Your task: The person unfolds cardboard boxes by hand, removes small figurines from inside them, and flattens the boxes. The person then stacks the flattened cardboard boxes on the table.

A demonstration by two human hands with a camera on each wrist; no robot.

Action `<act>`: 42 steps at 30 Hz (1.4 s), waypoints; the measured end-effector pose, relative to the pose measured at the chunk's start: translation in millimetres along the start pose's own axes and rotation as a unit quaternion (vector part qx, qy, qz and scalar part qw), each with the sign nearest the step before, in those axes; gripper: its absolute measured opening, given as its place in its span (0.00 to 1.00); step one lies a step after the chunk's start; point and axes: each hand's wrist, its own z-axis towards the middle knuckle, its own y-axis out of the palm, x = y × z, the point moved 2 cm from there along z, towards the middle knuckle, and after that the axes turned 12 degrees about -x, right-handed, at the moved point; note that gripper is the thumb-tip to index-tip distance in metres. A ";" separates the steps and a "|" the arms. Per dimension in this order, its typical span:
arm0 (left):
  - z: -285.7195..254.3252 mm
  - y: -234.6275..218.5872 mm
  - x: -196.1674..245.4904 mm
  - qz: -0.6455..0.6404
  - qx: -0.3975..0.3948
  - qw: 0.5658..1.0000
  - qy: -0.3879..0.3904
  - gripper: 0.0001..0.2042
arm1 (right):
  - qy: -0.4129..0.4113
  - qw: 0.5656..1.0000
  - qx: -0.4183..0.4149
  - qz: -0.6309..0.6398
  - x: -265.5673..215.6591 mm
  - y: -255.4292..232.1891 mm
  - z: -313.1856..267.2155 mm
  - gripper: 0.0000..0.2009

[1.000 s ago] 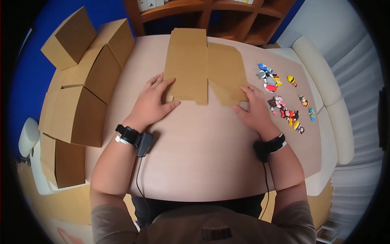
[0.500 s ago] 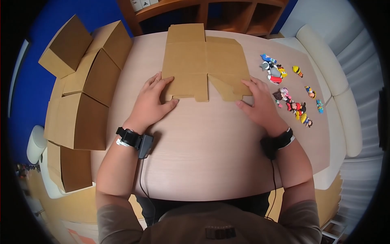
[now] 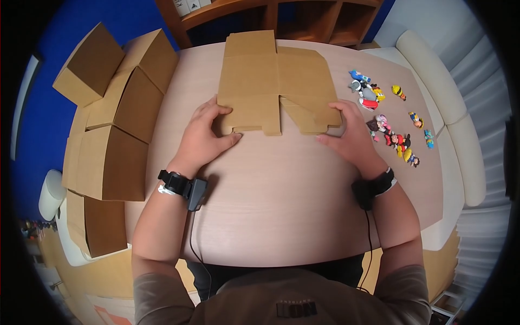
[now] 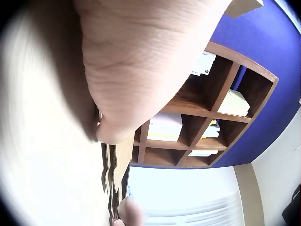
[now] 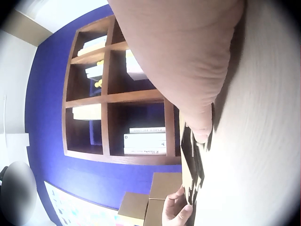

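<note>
A folded-flat cardboard box [image 3: 249, 76] lies on the table with its notched near edge and loose flaps toward the person. My left hand [image 3: 203, 132] holds its near left corner, fingers over the side edge and thumb at the near edge. At the near right corner, my right hand [image 3: 352, 132] grips the box the same way, its fingers bent over the right side and thumb along the flap's near edge. Edge-on in the right wrist view, the cardboard layers [image 5: 189, 157] stand slightly apart beside the thumb.
Several made-up cardboard boxes [image 3: 122, 157] are stacked along the table's left side. Small toy figures [image 3: 398, 140] lie scattered on the right of the table [image 3: 281, 206]. A wooden shelf [image 3: 309, 19] stands behind, and a cream cushioned seat back [image 3: 455, 119] runs along the right.
The head view has shifted slightly. My right hand's fingers now bend more over the right edge of the box. The left hand stays at its corner.
</note>
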 end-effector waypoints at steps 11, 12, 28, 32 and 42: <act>0.4 -0.2 1.2 -0.024 0.018 0.999 -0.032 0.35 | -0.021 0.998 0.064 -0.001 13.4 3.0 0.6 0.27; -0.2 0.1 1.8 -0.006 0.010 0.999 -0.030 0.35 | -0.019 0.998 0.067 0.005 12.5 4.1 0.4 0.28; -1.6 -1.4 6.3 0.050 -0.018 0.998 -0.021 0.31 | 0.010 0.999 -0.015 -0.039 6.5 6.4 -3.7 0.41; -2.1 0.1 4.6 0.058 -0.019 0.998 -0.015 0.31 | 0.012 0.999 -0.016 -0.030 3.5 4.9 -3.9 0.38; 0.8 1.8 0.9 0.105 0.004 0.994 -0.012 0.27 | -0.010 0.998 -0.012 -0.054 2.5 6.7 -4.4 0.36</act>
